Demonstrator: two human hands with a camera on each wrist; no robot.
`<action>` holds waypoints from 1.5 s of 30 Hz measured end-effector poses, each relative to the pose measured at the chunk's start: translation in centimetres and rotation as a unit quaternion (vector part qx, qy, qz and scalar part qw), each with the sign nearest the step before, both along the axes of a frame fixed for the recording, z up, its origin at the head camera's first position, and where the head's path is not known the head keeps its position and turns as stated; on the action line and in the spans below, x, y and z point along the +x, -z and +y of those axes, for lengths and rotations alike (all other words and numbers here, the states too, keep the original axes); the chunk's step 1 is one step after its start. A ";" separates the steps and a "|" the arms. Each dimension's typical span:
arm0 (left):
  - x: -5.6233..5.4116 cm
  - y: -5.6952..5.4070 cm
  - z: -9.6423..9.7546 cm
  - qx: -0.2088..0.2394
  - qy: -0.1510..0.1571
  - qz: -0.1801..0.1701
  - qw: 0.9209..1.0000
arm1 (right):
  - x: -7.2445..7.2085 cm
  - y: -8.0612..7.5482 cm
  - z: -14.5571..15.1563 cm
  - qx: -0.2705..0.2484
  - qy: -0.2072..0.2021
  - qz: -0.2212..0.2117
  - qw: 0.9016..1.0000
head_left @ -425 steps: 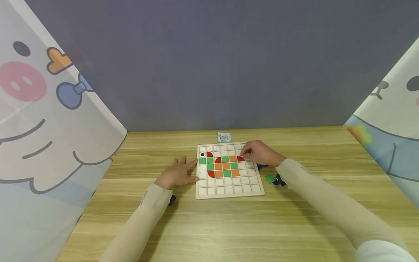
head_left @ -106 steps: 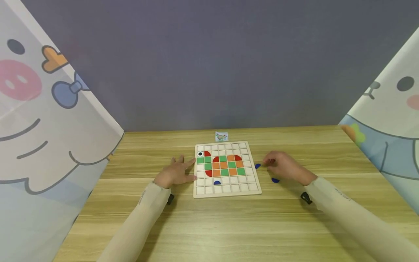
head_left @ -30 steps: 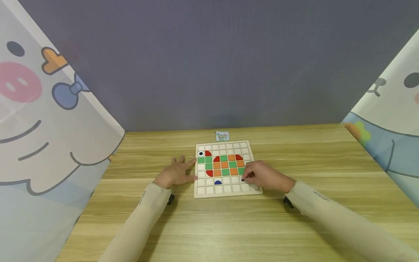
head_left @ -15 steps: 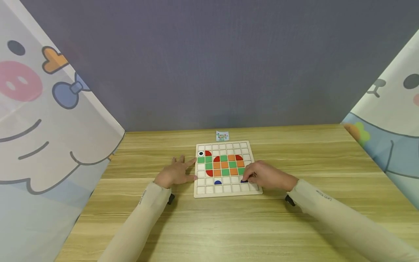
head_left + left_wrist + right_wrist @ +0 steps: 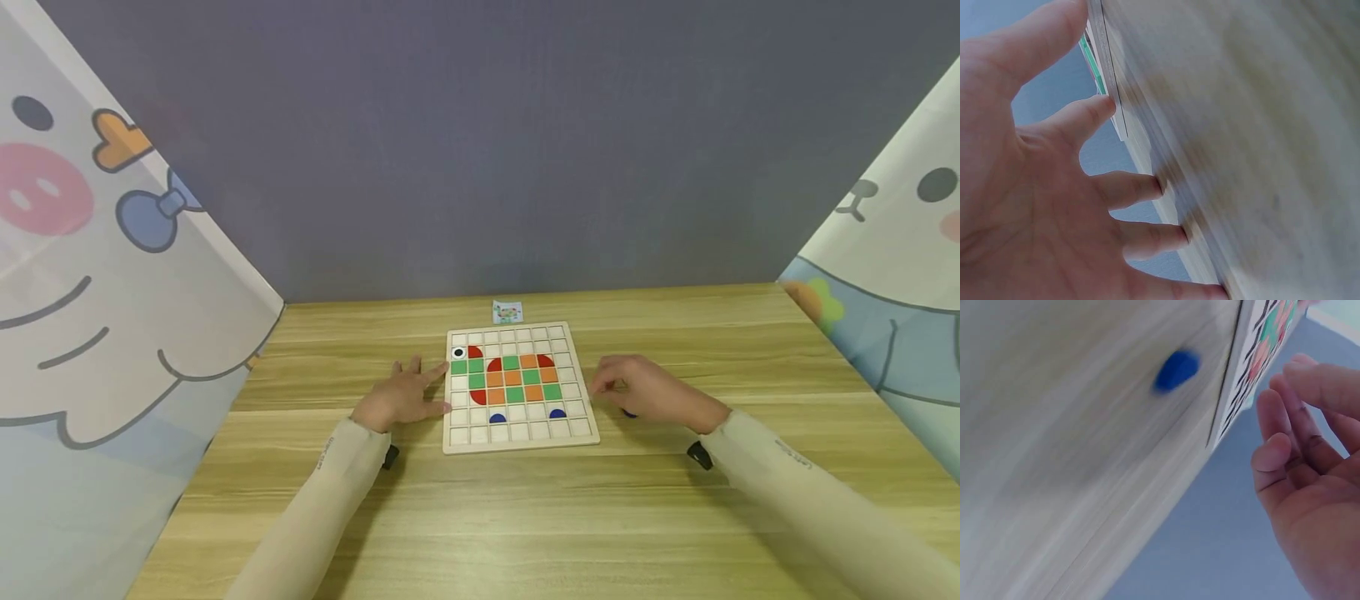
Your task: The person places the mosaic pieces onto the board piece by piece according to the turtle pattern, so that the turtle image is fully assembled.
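Observation:
A pale wooden grid board (image 5: 477, 437) lies on the table, bearing red, green and orange pieces in a turtle-like shape and a white eye tile (image 5: 458, 353). Below them, two blue half-round pieces sit in cells, one at left (image 5: 498, 418) and one at right (image 5: 557, 413). My left hand (image 5: 403, 397) rests on the table with spread fingers, thumb and index fingertip at the board's left edge. Just off the board's right edge, my right hand (image 5: 637, 388) hovers with loosely bent, empty fingers. Under it a loose blue piece (image 5: 1177, 370) lies on the table, partly hidden in the head view.
A small picture card (image 5: 507, 312) showing a similar coloured figure lies behind the board. A grey partition (image 5: 525, 167) rises at the table's back, and printed cartoon panels flank both sides.
Since the earliest frame, more orange and green squares and two blue half-rounds have come onto the board. My right hand has just released the second blue one and moved right. My left hand stays put.

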State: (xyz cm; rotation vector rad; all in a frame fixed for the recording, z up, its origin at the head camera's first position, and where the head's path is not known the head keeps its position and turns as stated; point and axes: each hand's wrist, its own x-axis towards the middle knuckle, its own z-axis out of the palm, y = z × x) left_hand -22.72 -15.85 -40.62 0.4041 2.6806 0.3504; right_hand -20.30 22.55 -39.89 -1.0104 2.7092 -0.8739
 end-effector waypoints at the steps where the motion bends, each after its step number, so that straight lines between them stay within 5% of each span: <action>1: 0.0 0.0 0.0 0.000 0.000 0.000 1.000 | 0.1 0.0 0.7 0.003 0.007 -0.003 1.000; 9: 0.0 -0.1 -0.1 0.002 -0.004 -0.006 1.000 | 1.0 0.6 4.2 0.020 0.029 -0.020 0.999; 16: 0.1 0.0 0.0 0.007 0.000 -0.008 1.000 | 1.4 1.8 4.8 0.017 -0.012 -0.011 1.000; 25: 0.0 0.1 -0.1 0.008 0.004 -0.006 1.000 | 1.0 2.0 4.8 0.043 0.054 -0.005 0.998; 32: 0.0 0.1 -0.1 0.004 0.005 -0.003 1.000 | 0.8 2.0 4.7 0.049 0.042 0.013 0.998; 45: 0.0 0.1 -0.1 0.004 0.004 -0.005 1.000 | 0.3 1.7 4.8 0.042 0.111 -0.009 0.993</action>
